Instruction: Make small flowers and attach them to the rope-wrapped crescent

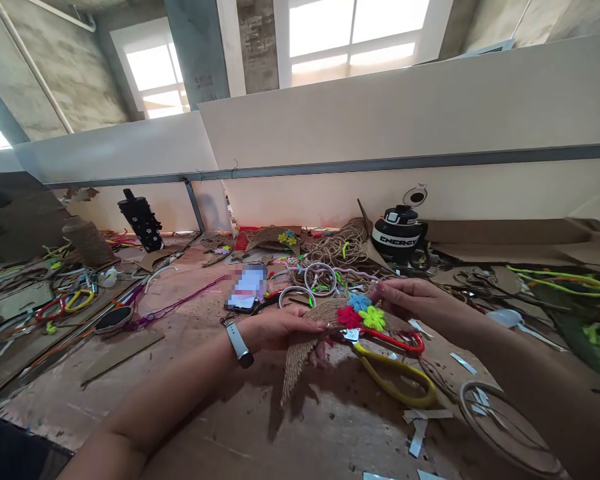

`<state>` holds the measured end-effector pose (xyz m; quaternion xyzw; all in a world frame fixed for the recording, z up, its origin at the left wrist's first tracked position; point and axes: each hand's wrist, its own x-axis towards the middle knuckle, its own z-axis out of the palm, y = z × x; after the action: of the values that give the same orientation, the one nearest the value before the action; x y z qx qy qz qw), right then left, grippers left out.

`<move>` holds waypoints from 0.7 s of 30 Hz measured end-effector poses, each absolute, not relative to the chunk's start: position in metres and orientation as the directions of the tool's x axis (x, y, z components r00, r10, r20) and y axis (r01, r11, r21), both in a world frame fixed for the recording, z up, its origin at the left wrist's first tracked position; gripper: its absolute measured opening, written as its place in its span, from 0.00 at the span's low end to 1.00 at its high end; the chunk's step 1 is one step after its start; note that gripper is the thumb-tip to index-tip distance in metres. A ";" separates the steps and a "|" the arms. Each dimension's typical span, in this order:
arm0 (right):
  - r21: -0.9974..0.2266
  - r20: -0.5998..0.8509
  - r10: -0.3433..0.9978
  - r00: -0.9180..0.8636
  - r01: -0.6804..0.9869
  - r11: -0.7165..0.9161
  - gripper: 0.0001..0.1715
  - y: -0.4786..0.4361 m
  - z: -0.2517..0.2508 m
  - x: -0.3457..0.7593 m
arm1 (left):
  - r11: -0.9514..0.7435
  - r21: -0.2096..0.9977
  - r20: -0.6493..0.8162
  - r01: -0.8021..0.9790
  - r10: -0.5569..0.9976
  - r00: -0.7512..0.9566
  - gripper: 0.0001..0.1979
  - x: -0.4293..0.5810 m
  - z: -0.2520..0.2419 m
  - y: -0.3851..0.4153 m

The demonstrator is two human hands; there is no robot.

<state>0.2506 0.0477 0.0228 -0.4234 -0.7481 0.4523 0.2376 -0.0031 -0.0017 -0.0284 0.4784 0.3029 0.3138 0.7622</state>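
A woven tan twine piece (pixel 300 358) hangs between both hands over the table, with red, blue and yellow-green flowers (pixel 371 318) on its right part. My left hand (pixel 285 328), with a watch on the wrist, pinches it left of the flowers. My right hand (pixel 399 297) has its fingers closed on its upper right edge. Just below the flowers lie scissors (pixel 400 387) with one red and one yellow handle; their blades are partly hidden by the piece.
A phone (pixel 249 288) lies behind my left hand. Twine (pixel 337 248) and a black bottle (pixel 399 239) stand behind. Another bottle (pixel 143 220), a twine spool (pixel 87 241) and red-yellow scissors (pixel 65 305) are left. A hoop (pixel 505 427) and pale strips (pixel 419 437) lie front right.
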 end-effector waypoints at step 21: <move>-0.856 -0.069 0.845 -0.531 0.467 0.223 0.33 0.045 0.023 0.240 | 0.210 0.973 -0.128 -0.101 0.843 0.522 0.31 -0.005 -0.017 0.001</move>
<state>0.2403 0.0447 0.0234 -0.4355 -0.7529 0.4457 0.2119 -0.0045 0.0005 -0.0165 0.5287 0.3511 0.3402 0.6939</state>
